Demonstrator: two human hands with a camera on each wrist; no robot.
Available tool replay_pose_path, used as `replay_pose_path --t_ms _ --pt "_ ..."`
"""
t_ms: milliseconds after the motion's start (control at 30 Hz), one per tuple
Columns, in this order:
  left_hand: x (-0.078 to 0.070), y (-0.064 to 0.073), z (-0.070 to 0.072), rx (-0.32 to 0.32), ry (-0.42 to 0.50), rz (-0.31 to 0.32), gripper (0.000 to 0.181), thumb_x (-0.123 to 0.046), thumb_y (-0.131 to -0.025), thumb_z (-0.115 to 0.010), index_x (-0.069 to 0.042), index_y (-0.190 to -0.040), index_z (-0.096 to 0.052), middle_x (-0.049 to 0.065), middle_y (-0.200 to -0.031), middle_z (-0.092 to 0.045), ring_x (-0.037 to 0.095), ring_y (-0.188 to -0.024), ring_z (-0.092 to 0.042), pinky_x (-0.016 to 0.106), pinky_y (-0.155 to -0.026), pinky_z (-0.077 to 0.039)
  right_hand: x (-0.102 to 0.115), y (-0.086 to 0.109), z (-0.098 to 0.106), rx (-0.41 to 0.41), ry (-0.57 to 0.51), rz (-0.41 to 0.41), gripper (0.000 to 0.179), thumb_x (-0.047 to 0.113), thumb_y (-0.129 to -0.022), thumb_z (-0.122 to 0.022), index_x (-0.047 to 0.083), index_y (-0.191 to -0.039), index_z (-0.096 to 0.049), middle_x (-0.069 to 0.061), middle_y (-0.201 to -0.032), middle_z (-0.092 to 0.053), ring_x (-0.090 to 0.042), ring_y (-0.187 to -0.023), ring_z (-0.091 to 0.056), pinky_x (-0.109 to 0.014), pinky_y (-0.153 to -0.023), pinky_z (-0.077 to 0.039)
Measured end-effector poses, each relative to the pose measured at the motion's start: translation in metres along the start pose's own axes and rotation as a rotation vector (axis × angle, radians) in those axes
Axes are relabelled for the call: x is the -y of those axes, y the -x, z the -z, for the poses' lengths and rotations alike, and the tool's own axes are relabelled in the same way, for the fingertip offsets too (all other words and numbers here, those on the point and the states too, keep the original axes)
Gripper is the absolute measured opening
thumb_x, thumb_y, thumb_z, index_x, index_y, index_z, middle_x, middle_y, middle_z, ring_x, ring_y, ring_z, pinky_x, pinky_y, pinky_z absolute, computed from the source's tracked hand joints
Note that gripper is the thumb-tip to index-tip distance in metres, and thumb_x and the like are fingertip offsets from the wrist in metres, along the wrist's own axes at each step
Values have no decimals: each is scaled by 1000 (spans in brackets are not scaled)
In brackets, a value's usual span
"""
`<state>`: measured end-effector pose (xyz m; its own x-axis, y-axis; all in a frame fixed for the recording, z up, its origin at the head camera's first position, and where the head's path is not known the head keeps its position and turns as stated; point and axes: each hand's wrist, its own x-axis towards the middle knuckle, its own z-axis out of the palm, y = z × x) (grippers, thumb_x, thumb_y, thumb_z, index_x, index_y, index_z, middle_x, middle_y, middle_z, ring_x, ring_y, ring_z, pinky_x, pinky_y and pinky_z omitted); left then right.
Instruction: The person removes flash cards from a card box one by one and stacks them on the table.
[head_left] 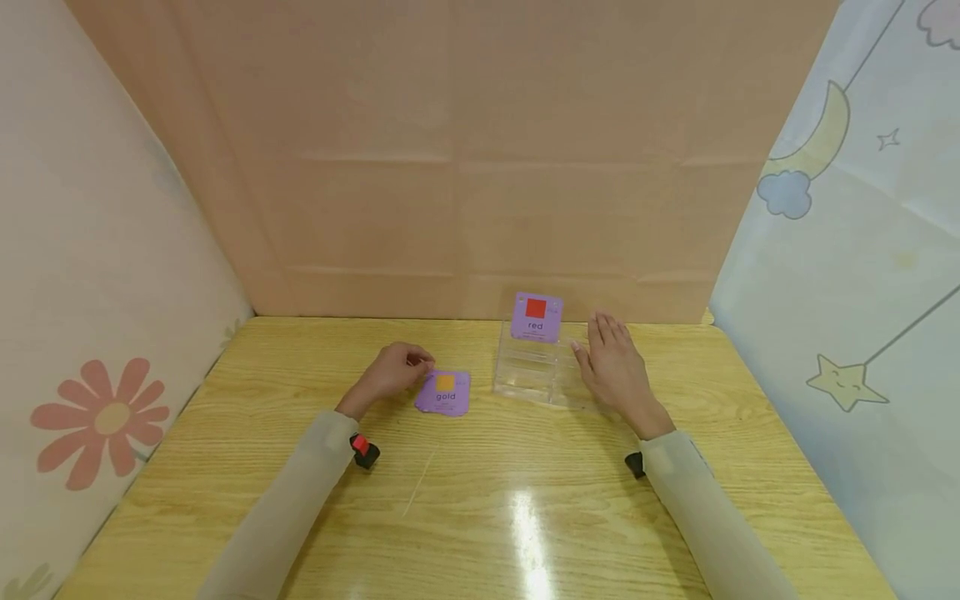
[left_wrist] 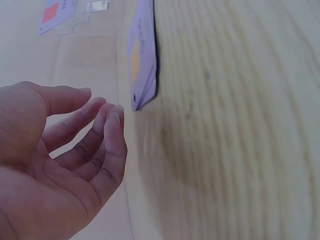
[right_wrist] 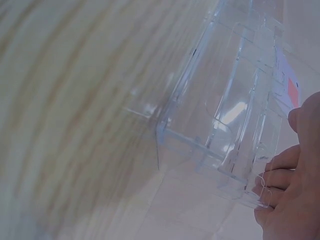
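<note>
A small stack of purple cards (head_left: pixel 454 407) lies on the table with a "gold" card on top. Beside its upper left corner is my left hand (head_left: pixel 392 372). In the left wrist view that hand (left_wrist: pixel 82 155) has loosely bent fingers, the thumb apart from them, and nothing held. A clear plastic stepped rack (head_left: pixel 522 385) stands right of the stack. On its rear tier a purple "red" card (head_left: pixel 546 331) leans upright. My right hand (head_left: pixel 619 372) is at the rack's right side, fingers extended; in the right wrist view its fingertips meet the clear rack's (right_wrist: pixel 220 132) rear end.
The wooden table (head_left: pixel 480 500) ends at a tan backdrop (head_left: pixel 480 208) just behind the rack. Patterned panels stand at the left (head_left: pixel 90 275) and right (head_left: pixel 862 292). A bright glare streak lies on the tabletop in front.
</note>
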<state>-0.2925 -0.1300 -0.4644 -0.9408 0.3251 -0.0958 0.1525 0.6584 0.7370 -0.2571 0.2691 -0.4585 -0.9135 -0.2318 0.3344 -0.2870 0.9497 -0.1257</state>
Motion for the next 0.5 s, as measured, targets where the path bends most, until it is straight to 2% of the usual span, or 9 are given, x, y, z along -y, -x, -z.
replay_pose_path --t_ms 267,500 --pt "-13 0 1 6 22 -24 33 -25 -106 -63 -2 -127 -73 16 -113 -73 20 -87 -67 27 -70 -59 1 0 1 13 17 -4 67 34 -113 -42 -18 -154 -35 -38 -162 -35 -51 -153 -36 -61 -130 -25" --pt "-24 -1 2 6 17 -49 34 -27 -106 -63 -3 -127 -73 13 -118 -75 24 -102 -69 31 -80 -60 2 -1 3 28 41 -11 66 34 -113 -41 -19 -153 -36 -39 -162 -34 -52 -154 -34 -63 -129 -25"
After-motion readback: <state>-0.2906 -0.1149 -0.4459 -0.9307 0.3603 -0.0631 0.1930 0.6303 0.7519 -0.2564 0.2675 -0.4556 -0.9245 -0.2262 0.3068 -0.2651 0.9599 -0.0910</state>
